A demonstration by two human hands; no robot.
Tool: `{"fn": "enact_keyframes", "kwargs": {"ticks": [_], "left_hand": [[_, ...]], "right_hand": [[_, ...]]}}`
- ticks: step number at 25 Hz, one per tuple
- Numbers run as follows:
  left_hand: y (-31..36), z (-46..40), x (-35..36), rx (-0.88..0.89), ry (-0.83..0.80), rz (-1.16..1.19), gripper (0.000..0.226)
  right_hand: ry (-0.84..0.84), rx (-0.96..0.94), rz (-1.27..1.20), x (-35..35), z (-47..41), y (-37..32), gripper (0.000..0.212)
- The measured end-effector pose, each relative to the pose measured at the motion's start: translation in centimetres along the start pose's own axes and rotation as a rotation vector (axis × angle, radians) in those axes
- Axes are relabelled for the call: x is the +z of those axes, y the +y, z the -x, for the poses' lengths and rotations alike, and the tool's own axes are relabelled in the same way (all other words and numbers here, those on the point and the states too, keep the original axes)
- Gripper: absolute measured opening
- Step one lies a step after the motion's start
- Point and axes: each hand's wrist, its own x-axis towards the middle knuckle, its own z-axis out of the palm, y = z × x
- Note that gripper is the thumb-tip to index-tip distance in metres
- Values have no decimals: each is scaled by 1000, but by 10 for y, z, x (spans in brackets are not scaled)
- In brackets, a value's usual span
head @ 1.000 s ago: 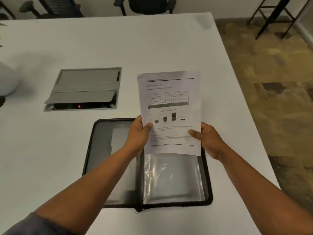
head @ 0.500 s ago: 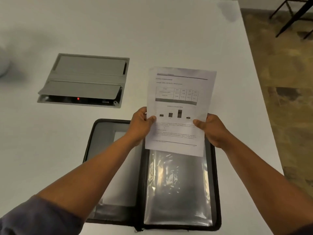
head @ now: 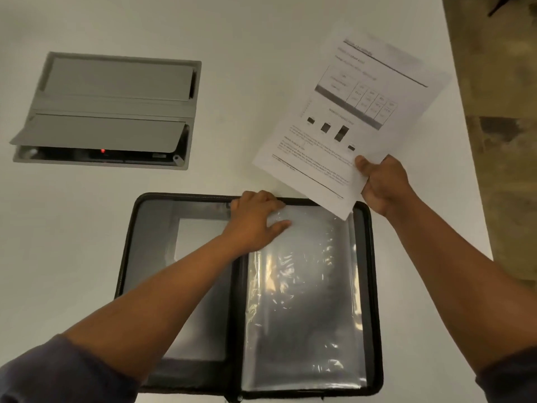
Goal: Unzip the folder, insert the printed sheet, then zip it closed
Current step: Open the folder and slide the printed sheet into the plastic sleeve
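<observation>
Cable hatch, grey, sat recessed in the white table at far left, its near flap ajar and a small red light showing inside. Next over, the folder lay unzipped and spread flat, dark left panel with a pale window, clear plastic sleeves on the right half. Left hand rested at the folder's top edge by the spine, fingers curled over the upper lip of the top sleeve, thumb pressed flat on the plastic; whether the sleeve mouth was actually parted could not be told. Farther right, printed sheet was held tilted above the table beyond the folder's top right corner, its lowest corner overlapping that corner. Right hand pinched the sheet's near edge, thumb on top, fingers beneath.

Judged step: insertion, sleeve being readied. Next move likely calls for squaring the sheet to the sleeve opening and feeding its edge in while the left hand keeps the plastic lifted.
</observation>
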Motion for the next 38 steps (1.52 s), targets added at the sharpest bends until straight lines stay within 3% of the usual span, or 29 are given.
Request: {"fn": "enact_keyframes", "kwargs": {"ticks": [3,8,11,18,21,30,36,38], "left_hand": [[15,-12,9,57,-42,-78,51],[30,-36,3,-17,-90,-20,24],[29,-34,0,21,-94,54,19],[36,-24,3,104,61,272,22],[36,-23,7,151,107,192,7],[31,-15,17,234,261,-10,16],[32,-13,24,207,377,4,11],[31,-13,25,195,423,7,20]], "right_hand": [[28,-21,-20,6,-2,6,31],[47,-39,49,16,-3,3,24],[48,-77,78,19,-4,-1,22],[66,-133,-2,24,-9,-8,26],[43,-158,-15,30,-10,-4,25],[-86,-168,55,31,-3,22,26],[-184,-156,141,8,2,30,28],[-194,-128,123,0,1,33,28]]}}
